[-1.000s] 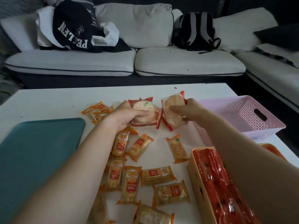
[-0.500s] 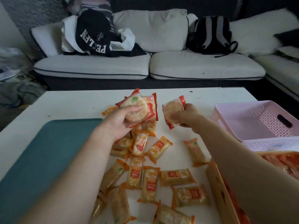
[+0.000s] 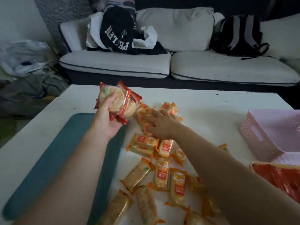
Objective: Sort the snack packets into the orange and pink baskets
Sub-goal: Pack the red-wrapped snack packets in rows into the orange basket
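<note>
Teal tray lies on the near left of the table. The left forearm crosses over it. Pink basket sits at the right edge, its handle slot facing the pile. Orange basket is just in front of it, cut off by the frame, with red wrappers showing inside. The right forearm runs diagonally across the pile and hides several packets beneath it. The table between the pile and the pink basket is bare.

Left hand is raised over the tray's far corner with the palm up. Its fingers and thumb are curled round a stack of round packets. The stack is tilted, flat faces toward me, red crimped ends sticking up and down.

Right hand is palm down, fingers stretched forward and a little spread, resting on the far end of the pile. It is blurred, so I cannot tell if a packet is caught under it.

Orange packets are loose in the middle of the table. Most have their long axis running roughly near-to-far, a few are slanted, and some overlap.

Table is white and low. Behind it is a pale sofa carrying a black garment with white lettering and a dark backpack. A heap of bags lies on the floor to the left. The light is dim.
</note>
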The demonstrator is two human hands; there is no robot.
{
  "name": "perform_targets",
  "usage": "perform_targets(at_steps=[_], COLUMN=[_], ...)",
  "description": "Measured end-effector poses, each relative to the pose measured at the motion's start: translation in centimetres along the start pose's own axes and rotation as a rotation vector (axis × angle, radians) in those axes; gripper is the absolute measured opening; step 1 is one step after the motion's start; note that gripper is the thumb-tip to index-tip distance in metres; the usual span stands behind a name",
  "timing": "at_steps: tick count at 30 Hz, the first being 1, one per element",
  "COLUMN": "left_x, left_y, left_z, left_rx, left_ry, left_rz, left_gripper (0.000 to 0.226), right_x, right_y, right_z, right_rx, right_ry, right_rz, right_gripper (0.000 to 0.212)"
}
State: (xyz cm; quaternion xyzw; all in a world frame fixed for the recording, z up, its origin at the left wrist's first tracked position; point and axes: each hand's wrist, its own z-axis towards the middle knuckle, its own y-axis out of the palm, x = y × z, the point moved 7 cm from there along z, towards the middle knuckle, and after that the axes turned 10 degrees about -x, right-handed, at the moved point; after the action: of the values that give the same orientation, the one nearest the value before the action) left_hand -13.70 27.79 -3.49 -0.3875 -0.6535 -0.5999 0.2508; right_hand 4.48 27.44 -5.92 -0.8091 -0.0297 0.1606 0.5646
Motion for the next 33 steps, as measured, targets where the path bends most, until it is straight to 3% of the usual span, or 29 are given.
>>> perform_targets(at_steps=[6, 10, 13, 16, 19, 21, 23, 26, 28, 31, 33], left_x=[-0.7, -0.8, 0.0, 0.7, 0.7, 0.6, 0.6, 0.3, -0.6, -3.2, -5.7], left_y=[-1.0, -1.2, -2.2, -3.5, -3.3, -2.2, -0.6, 3.5, 7.0, 12.6, 16.3], left_z=[0.2, 0.4, 0.6, 0.7, 0.2, -0.5, -1.5, -4.3, -6.6, -10.5, -12.9], left_rx=[0.003, 0.045, 0.118, 0.173, 0.164, 0.12, 0.064, -0.053, -0.14, -0.299, -0.428], left_ry=[-0.054, -0.029, 0.009, 0.026, 0.005, -0.013, -0.024, -0.069, -0.107, -0.147, -0.159], left_rz=[0.05, 0.089, 0.079, 0.042, 0.044, 0.072, 0.102, 0.189, 0.216, 0.274, 0.259], left_gripper=[0.023, 0.037, 0.048, 0.056, 0.047, 0.046, 0.049, 0.043, 0.047, 0.061, 0.057], right_x=[5.2, 7.0, 4.0, -0.3, -1.5, -2.0, -1.9, -0.5, 1.1, 2.6, 2.9], right_y=[0.4, -0.6, -1.3, 0.5, 3.0, 2.9, 1.4, -0.8, -1.5, -2.4, -3.0], right_z=[-4.1, -5.5, -2.9, 0.9, 1.9, 0.0, -3.2, -9.7, -14.0, -20.1, -23.7], right_rx=[0.031, 0.048, 0.119, -0.014, -0.165, -0.134, 0.008, 0.168, 0.253, 0.307, 0.317], right_ry=[0.24, 0.38, 0.246, 0.059, 0.089, 0.106, 0.123, 0.123, 0.105, 0.018, -0.032], right_rz=[-0.178, -0.213, -0.063, -0.081, -0.059, -0.085, -0.052, 0.364, 0.891, 1.547, 1.627], right_gripper=[0.057, 0.057, 0.064, 0.078, 0.082, 0.077, 0.065, 0.046, 0.041, 0.064, 0.071])
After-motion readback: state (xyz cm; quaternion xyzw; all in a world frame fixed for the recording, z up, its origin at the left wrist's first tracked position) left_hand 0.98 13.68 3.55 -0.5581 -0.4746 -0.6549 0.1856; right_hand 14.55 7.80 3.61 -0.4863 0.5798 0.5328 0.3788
